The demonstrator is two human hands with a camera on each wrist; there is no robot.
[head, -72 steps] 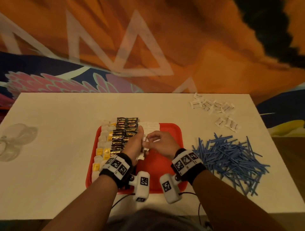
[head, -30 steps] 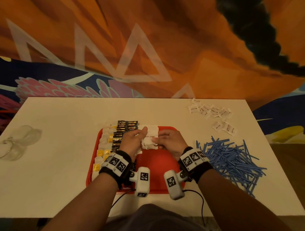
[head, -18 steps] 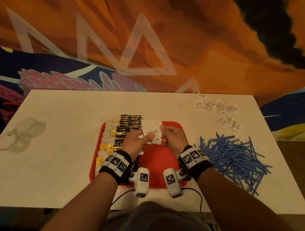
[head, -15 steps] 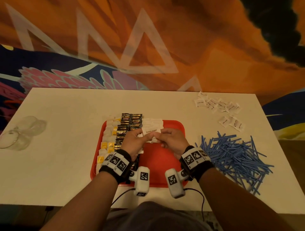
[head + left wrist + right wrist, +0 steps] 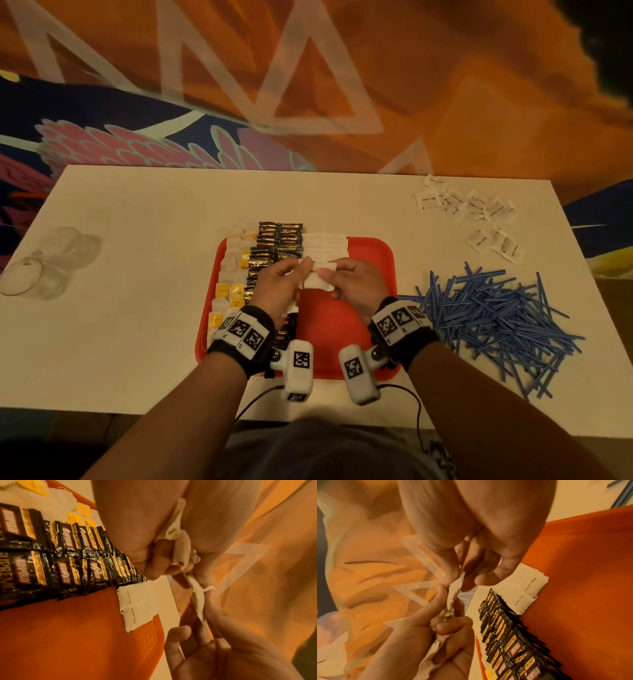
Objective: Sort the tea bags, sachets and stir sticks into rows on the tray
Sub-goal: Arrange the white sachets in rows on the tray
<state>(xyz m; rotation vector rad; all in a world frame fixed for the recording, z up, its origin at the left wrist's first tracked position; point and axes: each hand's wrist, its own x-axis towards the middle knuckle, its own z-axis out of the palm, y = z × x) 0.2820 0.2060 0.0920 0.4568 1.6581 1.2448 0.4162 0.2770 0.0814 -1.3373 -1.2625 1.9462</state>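
Right now I see the red tray (image 5: 371, 246) near the desk's (image 5: 144, 335) front edge, with its left part filled: tea bags (image 5: 230, 274) along the left rim, dark coffee sachets (image 5: 279, 240) in a column beside them, then white sugar sachets (image 5: 325, 245) laid at the far rim, some poking past it. The tray's right half and near middle are bare red floor, so that is my open room. Right of the tray, just beside its rim, lies the heap of blue sticks (image 5: 493, 318), reaching almost to the desk's right edge; loose sachets (image 5: 469, 209) sit near the far right corner, well apart from the tray. A clear glass (image 5: 44, 263) lies on its side by the left edge. Both hands hang over the tray's middle. My left hand (image 5: 279, 291) has its fingers (image 5: 154, 566) curled round a crumpled bunch of white sachets, thumb and forefinger pinching one end of a single sachet (image 5: 198, 599). My right hand (image 5: 354, 286) pinches the other end of it between thumb and forefinger (image 5: 450, 566), the other fingers loosely bent beneath.
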